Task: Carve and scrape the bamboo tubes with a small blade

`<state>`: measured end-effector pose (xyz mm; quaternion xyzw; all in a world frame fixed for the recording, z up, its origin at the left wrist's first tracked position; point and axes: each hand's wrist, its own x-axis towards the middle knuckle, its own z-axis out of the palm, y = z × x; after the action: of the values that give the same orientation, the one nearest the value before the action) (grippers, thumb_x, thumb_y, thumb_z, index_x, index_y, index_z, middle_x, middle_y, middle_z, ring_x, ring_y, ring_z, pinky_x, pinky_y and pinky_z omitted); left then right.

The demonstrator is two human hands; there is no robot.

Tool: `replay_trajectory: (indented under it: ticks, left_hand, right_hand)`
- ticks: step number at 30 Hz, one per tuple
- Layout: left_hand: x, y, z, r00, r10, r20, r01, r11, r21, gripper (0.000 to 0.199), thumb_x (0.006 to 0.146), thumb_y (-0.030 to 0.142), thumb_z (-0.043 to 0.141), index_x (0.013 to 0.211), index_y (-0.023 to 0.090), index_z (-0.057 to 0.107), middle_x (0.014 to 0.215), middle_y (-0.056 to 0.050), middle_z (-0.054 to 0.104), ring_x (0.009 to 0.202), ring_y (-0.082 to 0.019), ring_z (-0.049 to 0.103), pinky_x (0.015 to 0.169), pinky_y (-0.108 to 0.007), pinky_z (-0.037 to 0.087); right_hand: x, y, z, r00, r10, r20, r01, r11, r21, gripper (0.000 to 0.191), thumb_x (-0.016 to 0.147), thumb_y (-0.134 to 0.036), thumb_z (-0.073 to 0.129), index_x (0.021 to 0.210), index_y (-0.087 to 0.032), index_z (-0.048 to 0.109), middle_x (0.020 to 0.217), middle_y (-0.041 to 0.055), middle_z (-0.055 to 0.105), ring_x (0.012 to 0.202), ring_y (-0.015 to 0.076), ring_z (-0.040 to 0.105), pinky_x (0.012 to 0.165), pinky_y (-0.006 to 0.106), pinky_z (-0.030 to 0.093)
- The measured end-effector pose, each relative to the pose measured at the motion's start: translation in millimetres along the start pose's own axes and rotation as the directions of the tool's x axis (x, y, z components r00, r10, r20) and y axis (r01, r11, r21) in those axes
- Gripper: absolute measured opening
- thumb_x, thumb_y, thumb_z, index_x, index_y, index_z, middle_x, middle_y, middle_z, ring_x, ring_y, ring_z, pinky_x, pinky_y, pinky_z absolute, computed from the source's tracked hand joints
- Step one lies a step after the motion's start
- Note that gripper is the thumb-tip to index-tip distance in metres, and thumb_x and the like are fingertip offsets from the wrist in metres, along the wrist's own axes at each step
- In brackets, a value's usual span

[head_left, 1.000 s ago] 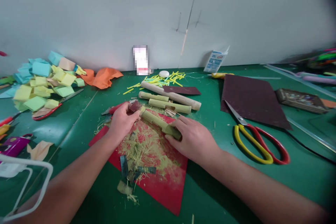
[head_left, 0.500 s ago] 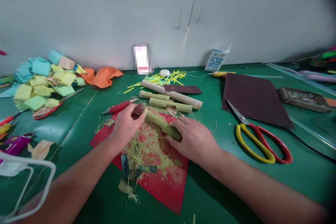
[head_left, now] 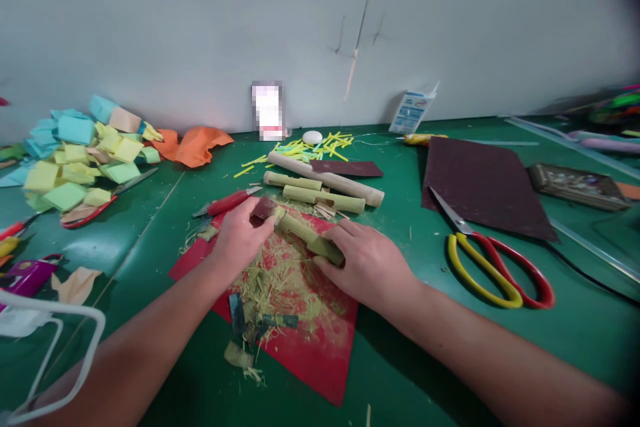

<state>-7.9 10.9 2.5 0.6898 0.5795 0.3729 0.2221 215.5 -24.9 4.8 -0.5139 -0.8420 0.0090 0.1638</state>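
Note:
A green bamboo tube (head_left: 306, 233) with a notch cut in its side lies slanted above a red paper sheet (head_left: 320, 367). My right hand (head_left: 367, 257) is wrapped round its near right end. Pinched in my left hand (head_left: 240, 230) is a small piece of brown sandpaper (head_left: 263, 209), pressed at the tube's far left end. Shavings and dust (head_left: 280, 267) cover much of the red sheet, with dark green scraps (head_left: 281, 320) at its left. Just behind lie two cut bamboo pieces (head_left: 325, 199) and a longer pale stick (head_left: 345, 185). A red-handled craft knife (head_left: 227, 202) rests beyond my left hand.
At right, large scissors (head_left: 493, 267) overlap a dark sandpaper sheet (head_left: 485, 180), near a metal tin (head_left: 577, 188). Folded paper pieces (head_left: 85, 160) pile up at left beside orange paper (head_left: 200, 147). A phone (head_left: 268, 110) leans on the wall. A white frame (head_left: 95, 320) stands front left.
Both hands keep their hold on the tube and the sandpaper, with hardly any movement. The whole view has shifted very slightly.

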Motion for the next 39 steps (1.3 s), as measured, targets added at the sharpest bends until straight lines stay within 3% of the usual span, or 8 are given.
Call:
replay_trajectory:
  ticks: [6,12,18,24,28,35,39]
  left_hand:
    - [-7,11,4.1,0.999,0.047,0.007,-0.047,0.998,0.044,0.015,0.081,0.031,0.061,0.092,0.020,0.061,0.085,-0.002,0.069,0.075,-0.017,0.063,0.070,-0.026,0.048]
    - [-15,19,11.3,0.994,0.096,0.058,-0.102,0.988,0.114,0.010,0.082,0.029,0.060,0.081,0.020,0.057,0.075,-0.001,0.065,0.066,-0.016,0.060,0.063,-0.026,0.045]
    - [-19,19,12.5,0.980,0.145,0.139,-0.146,0.989,-0.004,0.009,0.083,0.029,0.060,0.085,0.020,0.059,0.079,-0.002,0.067,0.069,-0.016,0.062,0.064,-0.025,0.048]
    - [-4,4,0.0,0.997,0.058,-0.050,-0.059,0.998,-0.014,0.016,0.083,0.032,0.061,0.093,0.020,0.061,0.084,-0.002,0.068,0.074,-0.016,0.063,0.070,-0.026,0.049]
    - [2,-2,-3.0,0.995,0.060,-0.078,-0.054,0.995,0.080,0.014,0.082,0.032,0.061,0.087,0.019,0.061,0.081,-0.002,0.068,0.073,-0.016,0.062,0.070,-0.026,0.047]
    - [-7,10,6.0,0.998,0.036,0.047,-0.039,0.997,0.059,0.011,0.082,0.030,0.061,0.086,0.020,0.061,0.081,-0.002,0.068,0.072,-0.017,0.063,0.067,-0.027,0.047]
    - [-15,16,13.5,0.987,0.078,0.142,-0.085,0.995,0.047,0.008,0.082,0.029,0.061,0.083,0.021,0.060,0.079,-0.002,0.068,0.070,-0.017,0.062,0.064,-0.028,0.047]
  right_hand:
    - [0,-1,-1,1.000,0.004,0.005,-0.004,1.000,-0.008,0.021,0.079,-0.037,0.064,0.089,-0.018,0.064,0.088,0.0058,0.064,0.079,0.0206,0.058,0.070,0.033,0.040]
    - [1,-2,-1,1.000,-0.005,0.003,0.005,1.000,-0.022,0.022,0.078,-0.037,0.064,0.087,-0.018,0.062,0.086,0.0055,0.063,0.077,0.0204,0.058,0.068,0.032,0.038]
    - [1,-3,-1,1.000,0.007,0.011,-0.007,1.000,-0.019,0.020,0.077,-0.035,0.065,0.085,-0.017,0.062,0.086,0.0055,0.063,0.077,0.0204,0.058,0.066,0.032,0.037]
    - [0,-3,-3,1.000,0.013,0.023,-0.013,1.000,0.000,0.023,0.081,-0.039,0.062,0.091,-0.018,0.064,0.088,0.0059,0.063,0.078,0.0211,0.058,0.069,0.032,0.039]
    - [0,-3,-3,1.000,0.018,0.020,-0.018,1.000,0.006,0.022,0.081,-0.039,0.061,0.089,-0.019,0.065,0.087,0.0056,0.064,0.078,0.0207,0.058,0.068,0.032,0.038]
    - [0,-2,-3,0.998,0.035,0.055,-0.036,0.999,0.020,0.021,0.081,-0.039,0.060,0.085,-0.019,0.066,0.083,0.0049,0.065,0.074,0.0194,0.057,0.064,0.032,0.035]
    - [1,-3,-3,0.998,0.024,0.053,-0.024,1.000,0.003,0.020,0.081,-0.038,0.059,0.080,-0.018,0.065,0.081,0.0046,0.065,0.072,0.0186,0.057,0.062,0.032,0.033]
